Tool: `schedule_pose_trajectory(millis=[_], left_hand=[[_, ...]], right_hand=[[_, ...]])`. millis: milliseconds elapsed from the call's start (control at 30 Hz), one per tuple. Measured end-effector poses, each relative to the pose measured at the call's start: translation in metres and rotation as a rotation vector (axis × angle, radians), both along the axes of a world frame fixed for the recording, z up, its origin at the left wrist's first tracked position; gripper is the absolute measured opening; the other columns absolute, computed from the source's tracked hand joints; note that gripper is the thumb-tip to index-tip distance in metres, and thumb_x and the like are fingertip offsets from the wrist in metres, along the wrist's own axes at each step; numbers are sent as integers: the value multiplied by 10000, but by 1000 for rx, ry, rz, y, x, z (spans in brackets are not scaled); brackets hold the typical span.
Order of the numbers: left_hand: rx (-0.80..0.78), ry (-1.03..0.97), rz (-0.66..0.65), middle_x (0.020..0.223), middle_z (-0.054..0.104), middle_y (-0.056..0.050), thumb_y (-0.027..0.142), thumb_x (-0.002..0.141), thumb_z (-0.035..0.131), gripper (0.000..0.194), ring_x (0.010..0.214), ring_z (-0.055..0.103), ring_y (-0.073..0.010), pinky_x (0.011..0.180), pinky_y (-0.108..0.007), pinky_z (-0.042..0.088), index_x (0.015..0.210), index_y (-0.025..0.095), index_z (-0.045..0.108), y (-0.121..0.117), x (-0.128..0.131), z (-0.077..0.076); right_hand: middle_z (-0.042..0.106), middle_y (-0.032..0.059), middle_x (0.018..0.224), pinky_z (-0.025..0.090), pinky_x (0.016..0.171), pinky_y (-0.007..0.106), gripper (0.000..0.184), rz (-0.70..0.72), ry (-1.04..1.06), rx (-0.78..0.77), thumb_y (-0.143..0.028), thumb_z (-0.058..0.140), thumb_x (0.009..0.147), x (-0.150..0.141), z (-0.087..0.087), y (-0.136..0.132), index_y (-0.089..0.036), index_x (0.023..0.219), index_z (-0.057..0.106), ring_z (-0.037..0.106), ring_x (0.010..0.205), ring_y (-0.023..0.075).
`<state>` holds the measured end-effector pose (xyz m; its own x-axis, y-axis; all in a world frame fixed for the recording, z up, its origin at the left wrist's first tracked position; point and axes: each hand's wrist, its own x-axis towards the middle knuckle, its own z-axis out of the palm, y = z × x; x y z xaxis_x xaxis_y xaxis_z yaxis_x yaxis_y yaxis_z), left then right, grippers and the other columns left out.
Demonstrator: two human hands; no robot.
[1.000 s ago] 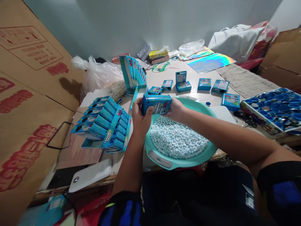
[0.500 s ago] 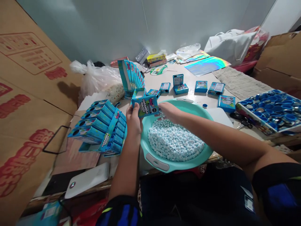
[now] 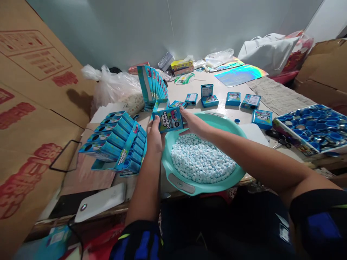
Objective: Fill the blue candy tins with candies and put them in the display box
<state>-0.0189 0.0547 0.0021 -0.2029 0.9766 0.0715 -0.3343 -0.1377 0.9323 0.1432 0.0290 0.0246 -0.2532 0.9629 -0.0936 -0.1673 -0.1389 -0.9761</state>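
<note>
My left hand (image 3: 155, 138) is shut on a blue cardboard candy box (image 3: 168, 119) printed "Caramelo Macizo", gripping its lower edge. My right hand (image 3: 194, 124) sits just right of the box, with its fingertips reaching the box's right end and its fingers apart. Both hands are over the near-left rim of a teal plastic basin (image 3: 189, 188). The basin holds a heap of small pale blue candies (image 3: 202, 158). Left of my left wrist stands a group of blue boxes (image 3: 114, 141) in an open display carton.
A fan of blue boxes (image 3: 151, 85) stands behind my hands. Several small boxes (image 3: 209, 101) lie on the white table (image 3: 217, 85). A tray of blue lids (image 3: 311, 130) sits at right, near black scissors (image 3: 279, 140). Cardboard sheets (image 3: 32, 72) rise at left.
My right hand has lifted from above the candies back to the box's right end. The box has tilted flatter in my left hand, and the view has shifted slightly.
</note>
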Motion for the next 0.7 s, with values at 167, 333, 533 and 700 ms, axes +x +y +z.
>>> schedule_pose_trajectory(millis=[167,333,533,700], left_hand=[[56,251,-103,1266,741,-73,668,871,736,572,1176,733,-267,875,-335,634,1269,280,598,2,-3,-9],[226,828,-455,1438,659,-146,605,887,710,622,1277,664,-322,1040,-465,575,1363,220,595,-6,-5,-8],[178,1575,-969,1329,741,-116,511,851,655,475,1261,671,-359,1119,-470,511,1208,209,740,-18,1,4],[112,1737,-1102,1165,784,-113,510,790,599,424,1155,700,-367,1056,-464,508,1003,209,808,-10,11,13]], right_hand=[[729,83,1162,603,635,330,578,-65,-122,175,-472,787,849,1,1,-3,-239,1312,530,721,789,196],[708,43,1143,621,859,383,430,-468,-366,629,-374,767,840,40,21,-13,-240,1229,642,700,1023,224],[711,63,1173,595,769,363,416,-1019,-666,767,-409,763,873,165,21,-75,-258,1238,633,686,977,204],[736,76,1028,594,813,470,513,-958,-1062,500,-289,792,794,218,-26,-112,-222,1284,652,711,906,274]])
